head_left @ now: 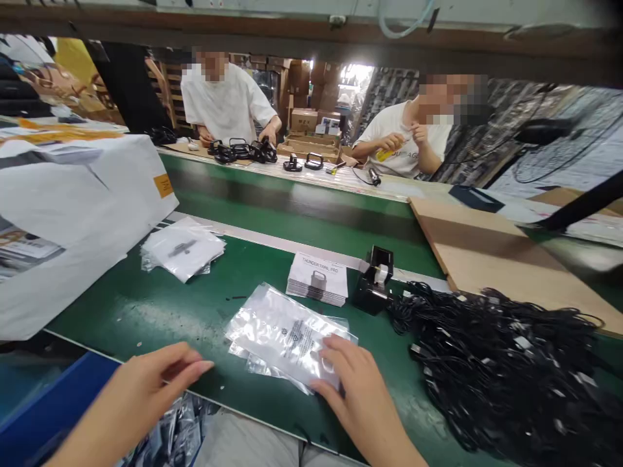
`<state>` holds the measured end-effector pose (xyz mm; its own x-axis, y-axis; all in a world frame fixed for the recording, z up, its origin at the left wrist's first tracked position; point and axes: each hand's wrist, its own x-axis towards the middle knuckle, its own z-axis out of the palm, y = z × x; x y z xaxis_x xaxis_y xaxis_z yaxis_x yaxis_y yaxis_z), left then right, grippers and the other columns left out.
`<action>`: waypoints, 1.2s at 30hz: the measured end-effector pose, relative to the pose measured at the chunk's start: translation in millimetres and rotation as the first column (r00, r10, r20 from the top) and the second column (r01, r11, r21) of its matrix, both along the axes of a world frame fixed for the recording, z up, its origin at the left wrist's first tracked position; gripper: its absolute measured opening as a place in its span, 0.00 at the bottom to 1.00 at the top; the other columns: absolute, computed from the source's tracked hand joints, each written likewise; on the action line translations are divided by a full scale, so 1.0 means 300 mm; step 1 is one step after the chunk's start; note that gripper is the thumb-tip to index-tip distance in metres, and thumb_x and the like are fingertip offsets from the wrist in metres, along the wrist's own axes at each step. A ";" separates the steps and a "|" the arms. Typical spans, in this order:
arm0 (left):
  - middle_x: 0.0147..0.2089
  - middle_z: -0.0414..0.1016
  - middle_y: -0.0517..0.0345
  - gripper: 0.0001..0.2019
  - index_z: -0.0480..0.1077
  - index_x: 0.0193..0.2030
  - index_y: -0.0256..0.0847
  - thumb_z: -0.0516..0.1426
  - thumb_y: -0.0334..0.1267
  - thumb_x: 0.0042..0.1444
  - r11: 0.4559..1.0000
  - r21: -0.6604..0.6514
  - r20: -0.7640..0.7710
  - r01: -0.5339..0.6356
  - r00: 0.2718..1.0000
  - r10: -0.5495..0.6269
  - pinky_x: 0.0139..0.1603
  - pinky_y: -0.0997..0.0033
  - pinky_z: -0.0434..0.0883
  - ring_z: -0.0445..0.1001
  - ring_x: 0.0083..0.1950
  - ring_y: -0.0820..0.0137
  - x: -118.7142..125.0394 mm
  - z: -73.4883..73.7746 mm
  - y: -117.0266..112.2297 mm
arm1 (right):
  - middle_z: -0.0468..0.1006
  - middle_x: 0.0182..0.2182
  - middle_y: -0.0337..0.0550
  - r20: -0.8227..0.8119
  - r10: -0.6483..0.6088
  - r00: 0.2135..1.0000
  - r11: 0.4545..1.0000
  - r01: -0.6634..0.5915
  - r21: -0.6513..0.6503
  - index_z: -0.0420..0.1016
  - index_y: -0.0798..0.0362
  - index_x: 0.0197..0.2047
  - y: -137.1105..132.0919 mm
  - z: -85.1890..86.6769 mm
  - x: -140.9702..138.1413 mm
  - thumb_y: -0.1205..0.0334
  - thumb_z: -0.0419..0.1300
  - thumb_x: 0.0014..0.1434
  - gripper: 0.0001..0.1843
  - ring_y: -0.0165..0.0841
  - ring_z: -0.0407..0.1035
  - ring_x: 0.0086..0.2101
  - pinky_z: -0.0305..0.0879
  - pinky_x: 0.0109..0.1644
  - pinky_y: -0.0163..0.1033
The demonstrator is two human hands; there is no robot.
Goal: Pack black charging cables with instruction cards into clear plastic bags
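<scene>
My right hand point(357, 389) rests with fingers stretched flat on the near corner of a small stack of clear plastic bags point(285, 334) lying on the green table point(195, 305). My left hand point(141, 392) hovers at the table's near edge with fingers extended together, holding nothing, a short way left of the bags. A stack of white printed booklets point(318, 279) lies just beyond the bags.
A black tape dispenser point(374, 279) stands beside the booklets. A large heap of black cables point(506, 363) fills the right. More bagged items point(182, 250) lie left, next to a white box point(73, 207). A cardboard sheet point(491, 256) lies far right. Two people work across the belt.
</scene>
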<state>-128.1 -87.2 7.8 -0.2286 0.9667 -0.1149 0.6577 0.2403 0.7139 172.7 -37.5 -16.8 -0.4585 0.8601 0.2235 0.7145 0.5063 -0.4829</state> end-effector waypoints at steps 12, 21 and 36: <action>0.63 0.56 0.46 0.21 0.63 0.52 0.43 0.55 0.46 0.52 0.828 0.041 -0.357 0.560 0.782 -0.511 0.61 0.42 0.45 0.48 0.65 0.53 0.395 -0.110 0.252 | 0.67 0.49 0.51 -0.008 -0.354 0.935 0.935 0.354 0.011 0.65 0.51 0.49 -0.012 -0.049 0.120 0.60 0.51 0.59 0.14 0.43 0.61 0.49 0.62 0.50 0.50; 0.61 0.59 0.49 0.13 0.66 0.44 0.46 0.52 0.46 0.54 0.840 0.147 -0.395 0.523 0.809 -0.435 0.60 0.41 0.48 0.52 0.63 0.54 0.336 -0.147 0.247 | 0.67 0.46 0.53 -0.225 -0.579 0.783 0.812 0.580 -0.072 0.59 0.56 0.52 0.189 0.009 0.162 0.58 0.53 0.56 0.21 0.41 0.66 0.42 0.64 0.43 0.46; 0.42 0.70 0.51 0.09 0.67 0.37 0.43 0.50 0.44 0.55 0.882 0.230 -0.348 0.412 0.881 -0.321 0.46 0.53 0.66 0.68 0.47 0.59 0.401 -0.102 0.238 | 0.69 0.41 0.47 -0.205 -0.546 0.812 0.831 0.556 -0.012 0.63 0.52 0.47 0.154 0.069 0.250 0.58 0.56 0.54 0.16 0.38 0.67 0.37 0.64 0.37 0.41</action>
